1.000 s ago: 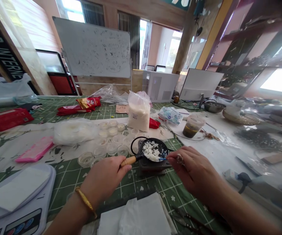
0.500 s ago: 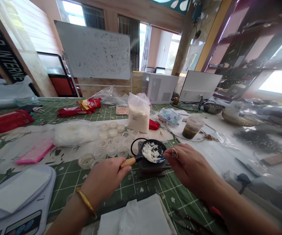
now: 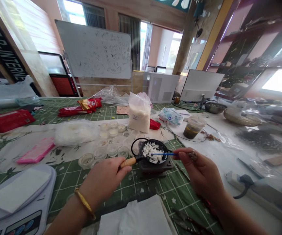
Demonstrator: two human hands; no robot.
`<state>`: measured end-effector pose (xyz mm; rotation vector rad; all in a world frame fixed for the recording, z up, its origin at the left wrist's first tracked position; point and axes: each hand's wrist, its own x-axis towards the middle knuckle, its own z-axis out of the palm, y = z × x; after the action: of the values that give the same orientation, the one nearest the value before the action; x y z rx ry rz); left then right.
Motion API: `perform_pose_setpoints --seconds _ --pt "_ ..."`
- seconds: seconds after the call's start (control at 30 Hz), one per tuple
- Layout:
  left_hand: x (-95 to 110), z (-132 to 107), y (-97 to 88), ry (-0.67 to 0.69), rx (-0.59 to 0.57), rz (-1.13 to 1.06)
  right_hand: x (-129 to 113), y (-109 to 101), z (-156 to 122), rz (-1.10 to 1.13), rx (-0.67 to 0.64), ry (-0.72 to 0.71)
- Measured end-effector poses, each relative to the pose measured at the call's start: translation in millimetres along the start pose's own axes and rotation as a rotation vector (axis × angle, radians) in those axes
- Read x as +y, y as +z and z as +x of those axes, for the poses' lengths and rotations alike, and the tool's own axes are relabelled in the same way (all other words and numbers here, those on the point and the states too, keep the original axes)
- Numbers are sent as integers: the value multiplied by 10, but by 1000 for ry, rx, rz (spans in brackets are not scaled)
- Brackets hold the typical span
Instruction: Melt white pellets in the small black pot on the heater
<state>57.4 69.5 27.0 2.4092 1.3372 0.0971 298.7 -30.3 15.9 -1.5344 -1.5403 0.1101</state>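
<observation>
My left hand [image 3: 107, 178] is closed around the wooden handle [image 3: 128, 162] of a small black frying pan [image 3: 165, 157]. The pan sits level on a small dark square burner [image 3: 153, 171]. White crumbly lumps [image 3: 153, 150] cover much of its bottom. From the right, my right hand [image 3: 201, 171] pinches a thin blue stick [image 3: 166, 154], whose tip is among the white lumps. I cannot make out the shape of that tip.
Left of the pan stand several small clear round dishes [image 3: 111, 150]. Behind it is a plastic bag of white grains [image 3: 139, 117]. A cup of dark liquid [image 3: 192, 129] stands at the right. Nearer are white paper sheets [image 3: 133, 217], a scale [image 3: 48, 189] and dark pliers [image 3: 187, 222].
My right hand has moved right and slightly down, away from the pan's rim. More of the blue stick shows, its tip now farther into the lumps. My left hand stays on the handle.
</observation>
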Motion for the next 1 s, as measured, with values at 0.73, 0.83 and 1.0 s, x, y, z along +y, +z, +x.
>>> perform_pose_setpoints --seconds 0.73,0.83,1.0 --pt "-2 -18 -65 -30 7 -2 46 -5 -200 212 47 106" --pt "-3 -18 -69 -27 3 -2 44 -49 -196 145 129 159" --pt "-2 -29 -80 -36 4 1 61 -87 -136 173 163 270"
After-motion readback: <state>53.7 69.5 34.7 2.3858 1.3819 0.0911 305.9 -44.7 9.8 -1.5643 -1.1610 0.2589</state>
